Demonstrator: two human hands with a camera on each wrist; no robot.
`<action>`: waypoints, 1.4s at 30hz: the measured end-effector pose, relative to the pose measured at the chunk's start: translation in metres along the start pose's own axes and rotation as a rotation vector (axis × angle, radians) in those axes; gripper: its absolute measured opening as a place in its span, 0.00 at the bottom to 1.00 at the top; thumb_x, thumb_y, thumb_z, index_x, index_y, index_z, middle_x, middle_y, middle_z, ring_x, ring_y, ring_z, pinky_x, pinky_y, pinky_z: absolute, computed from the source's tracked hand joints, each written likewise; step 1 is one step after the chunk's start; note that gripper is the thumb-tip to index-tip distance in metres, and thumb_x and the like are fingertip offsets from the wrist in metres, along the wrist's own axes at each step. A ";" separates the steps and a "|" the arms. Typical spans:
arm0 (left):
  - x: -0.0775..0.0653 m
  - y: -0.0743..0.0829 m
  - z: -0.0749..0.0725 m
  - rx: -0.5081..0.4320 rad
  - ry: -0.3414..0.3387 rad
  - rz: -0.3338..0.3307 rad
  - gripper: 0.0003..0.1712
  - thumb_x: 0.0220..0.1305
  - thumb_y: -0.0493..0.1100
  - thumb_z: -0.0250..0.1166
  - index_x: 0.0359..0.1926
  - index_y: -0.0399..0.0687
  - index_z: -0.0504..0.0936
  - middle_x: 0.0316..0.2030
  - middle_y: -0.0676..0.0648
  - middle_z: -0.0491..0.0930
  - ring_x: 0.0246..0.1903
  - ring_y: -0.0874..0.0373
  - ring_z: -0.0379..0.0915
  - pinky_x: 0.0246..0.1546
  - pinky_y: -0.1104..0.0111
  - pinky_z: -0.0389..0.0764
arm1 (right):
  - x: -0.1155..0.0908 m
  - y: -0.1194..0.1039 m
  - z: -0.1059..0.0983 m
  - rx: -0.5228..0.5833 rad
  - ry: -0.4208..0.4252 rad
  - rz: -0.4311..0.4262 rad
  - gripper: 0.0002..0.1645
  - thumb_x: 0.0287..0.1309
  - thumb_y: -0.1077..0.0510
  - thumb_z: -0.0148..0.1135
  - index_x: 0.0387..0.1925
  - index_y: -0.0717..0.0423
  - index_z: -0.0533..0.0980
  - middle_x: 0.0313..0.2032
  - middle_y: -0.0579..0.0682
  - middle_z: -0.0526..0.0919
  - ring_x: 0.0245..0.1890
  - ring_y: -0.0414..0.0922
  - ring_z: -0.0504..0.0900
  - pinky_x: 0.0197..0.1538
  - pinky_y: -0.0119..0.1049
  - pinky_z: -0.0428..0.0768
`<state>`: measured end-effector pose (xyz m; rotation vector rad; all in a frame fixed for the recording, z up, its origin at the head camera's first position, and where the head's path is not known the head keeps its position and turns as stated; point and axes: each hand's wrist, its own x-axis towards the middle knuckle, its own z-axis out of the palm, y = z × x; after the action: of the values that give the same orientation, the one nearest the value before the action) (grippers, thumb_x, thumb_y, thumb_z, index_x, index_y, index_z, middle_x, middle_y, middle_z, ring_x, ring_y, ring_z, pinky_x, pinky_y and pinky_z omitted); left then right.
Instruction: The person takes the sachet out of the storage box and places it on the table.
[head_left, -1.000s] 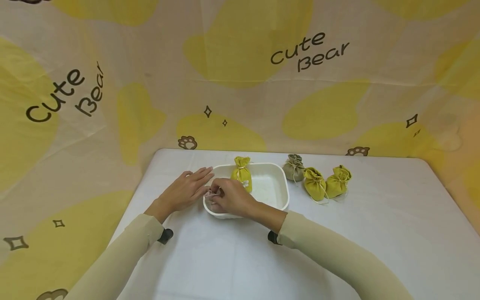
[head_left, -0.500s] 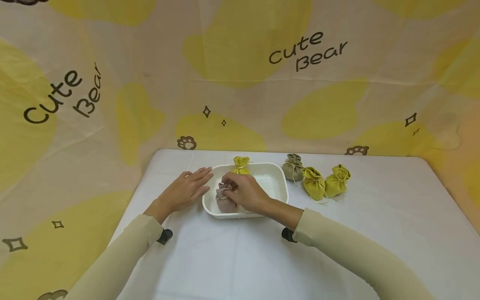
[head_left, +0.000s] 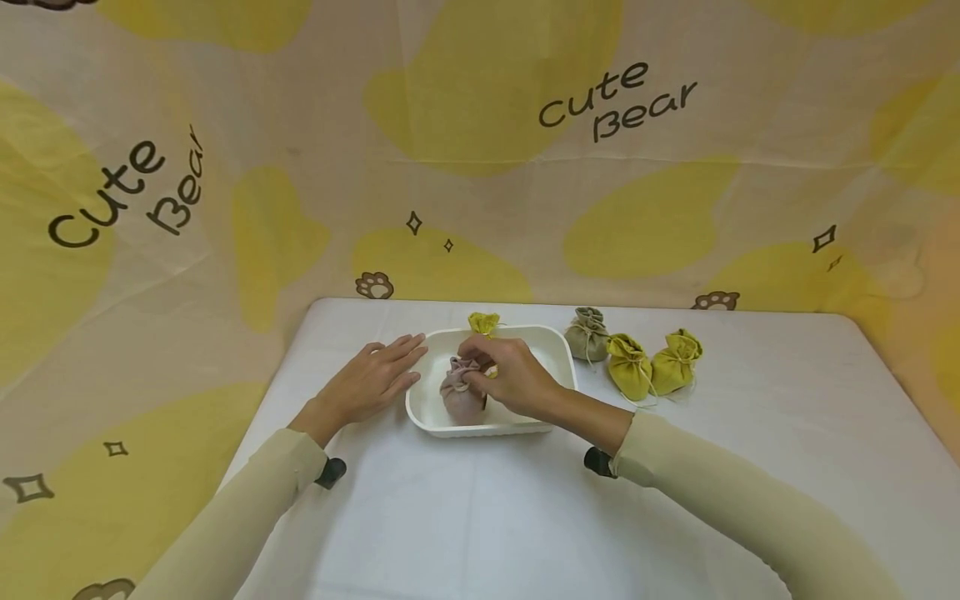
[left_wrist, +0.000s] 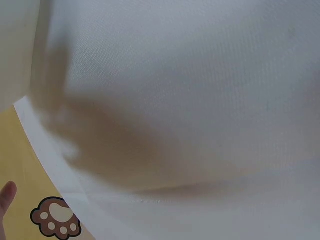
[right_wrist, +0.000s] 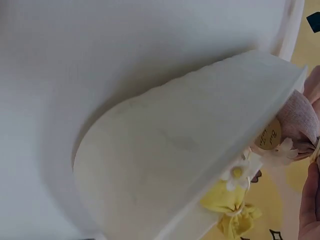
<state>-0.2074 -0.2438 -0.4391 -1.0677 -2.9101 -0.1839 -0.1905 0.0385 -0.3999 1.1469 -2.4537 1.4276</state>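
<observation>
In the head view my right hand (head_left: 517, 379) pinches the gathered neck of a mauve drawstring pouch (head_left: 463, 404), held upright inside a white plastic tub (head_left: 480, 431). The right wrist view shows that pouch (right_wrist: 296, 120) with a white flower and a round tag, my fingers at its neck. Behind the hand stands a yellow drawstring pouch (head_left: 483, 322), its lower part hidden in the head view. My left hand (head_left: 371, 379) lies flat with fingers outstretched, their tips by the tub's left rim. One fingertip (left_wrist: 7, 195) shows in the left wrist view.
Right of the tub, a grey-green pouch (head_left: 587, 337) and two yellow pouches, one nearer (head_left: 628, 367) and one farther right (head_left: 677, 362), stand on the white table (head_left: 450, 517). A patterned yellow cloth (head_left: 480, 200) hangs behind the table.
My right hand has drawn the mauve pouch rightward from the tub's left end, bringing more of it into sight. The yellow pouch in the tub is now more covered. My left hand stays put.
</observation>
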 end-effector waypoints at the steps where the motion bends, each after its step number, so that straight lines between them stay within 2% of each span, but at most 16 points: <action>1: 0.000 0.000 0.000 0.000 0.000 -0.001 0.31 0.77 0.53 0.48 0.73 0.44 0.65 0.75 0.45 0.59 0.73 0.47 0.56 0.64 0.49 0.65 | 0.000 -0.001 -0.002 -0.003 0.005 -0.013 0.12 0.56 0.71 0.69 0.43 0.62 0.79 0.38 0.51 0.87 0.38 0.42 0.86 0.43 0.28 0.82; 8: -0.001 0.000 -0.001 -0.002 -0.013 -0.002 0.31 0.78 0.54 0.47 0.74 0.44 0.64 0.75 0.45 0.58 0.73 0.48 0.55 0.65 0.49 0.65 | -0.005 -0.003 -0.021 -0.026 0.050 -0.093 0.14 0.54 0.72 0.71 0.43 0.63 0.79 0.37 0.51 0.87 0.37 0.43 0.87 0.42 0.29 0.83; 21: 0.000 0.003 -0.005 -0.006 -0.017 -0.020 0.32 0.78 0.55 0.47 0.74 0.44 0.64 0.75 0.45 0.58 0.73 0.47 0.55 0.65 0.49 0.65 | -0.008 -0.009 -0.053 -0.047 0.095 -0.150 0.16 0.51 0.73 0.72 0.43 0.63 0.79 0.37 0.51 0.87 0.36 0.43 0.87 0.42 0.30 0.83; 34: 0.000 0.004 -0.006 -0.015 -0.023 -0.020 0.31 0.78 0.54 0.47 0.74 0.44 0.64 0.75 0.45 0.58 0.73 0.46 0.55 0.65 0.49 0.66 | -0.014 -0.017 -0.106 -0.179 0.131 -0.087 0.20 0.51 0.72 0.72 0.47 0.64 0.77 0.41 0.53 0.87 0.38 0.45 0.87 0.44 0.37 0.84; 38: 0.000 0.005 -0.006 -0.017 -0.029 -0.028 0.31 0.78 0.54 0.47 0.74 0.44 0.64 0.75 0.45 0.58 0.73 0.46 0.55 0.65 0.48 0.66 | -0.021 -0.013 -0.116 -0.222 0.136 -0.050 0.20 0.52 0.71 0.72 0.47 0.64 0.78 0.42 0.53 0.87 0.39 0.45 0.87 0.44 0.37 0.84; 42: 0.000 0.004 -0.004 -0.009 -0.032 -0.029 0.31 0.78 0.54 0.46 0.74 0.44 0.63 0.75 0.45 0.57 0.73 0.47 0.54 0.65 0.49 0.65 | -0.031 -0.008 -0.126 -0.237 0.150 -0.048 0.21 0.50 0.72 0.73 0.47 0.64 0.78 0.42 0.54 0.87 0.39 0.46 0.87 0.44 0.35 0.84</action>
<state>-0.2043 -0.2411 -0.4344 -1.0401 -2.9573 -0.1820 -0.1989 0.1511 -0.3360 1.0040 -2.3944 1.1283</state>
